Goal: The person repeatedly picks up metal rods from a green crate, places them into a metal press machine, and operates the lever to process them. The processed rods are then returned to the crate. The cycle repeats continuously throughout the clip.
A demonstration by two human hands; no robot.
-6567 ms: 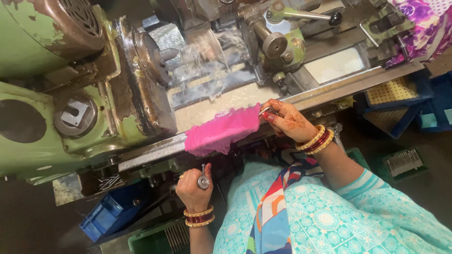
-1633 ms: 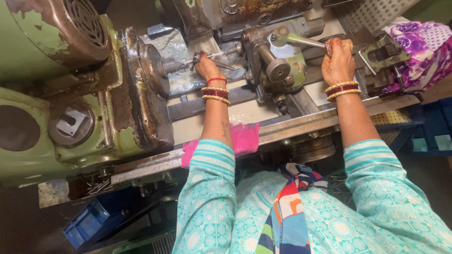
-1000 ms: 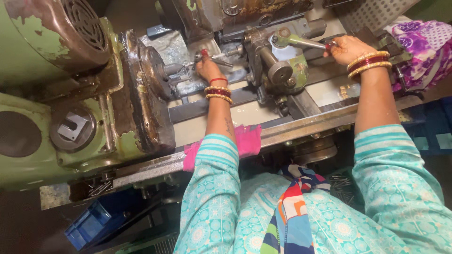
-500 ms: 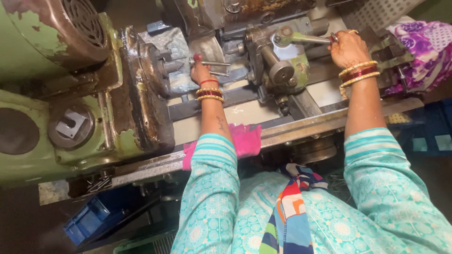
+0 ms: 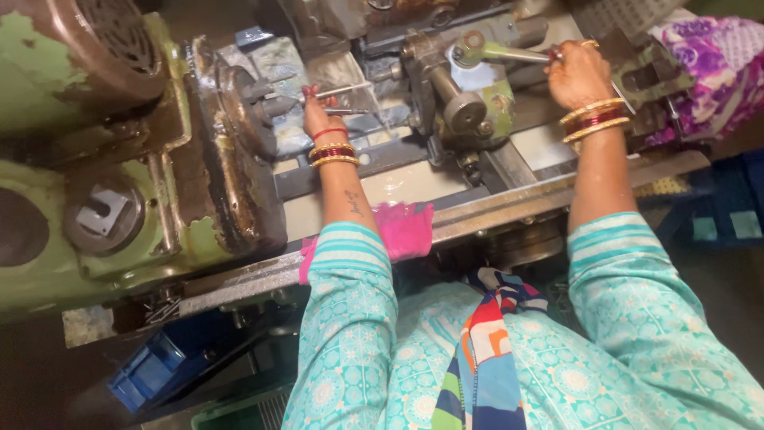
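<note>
In the head view, the left hand (image 5: 317,111) had shifted little over the last half second; it stayed in the upper middle of the frame by the chuck (image 5: 239,107), fingers pinched narrowly on a thin metal rod (image 5: 344,90) that pointed rightward from the chuck's face. The right hand (image 5: 577,73) had slid slightly along the green-grey lever (image 5: 501,53) at the upper right and remained wrapped around its end, which suggested the rod was being set while the lever was held ready. The rod looked slim, bright and straight, lying roughly level. A pink cloth (image 5: 404,227) hung over the bed rail (image 5: 509,199) near the frame's centre.
</note>
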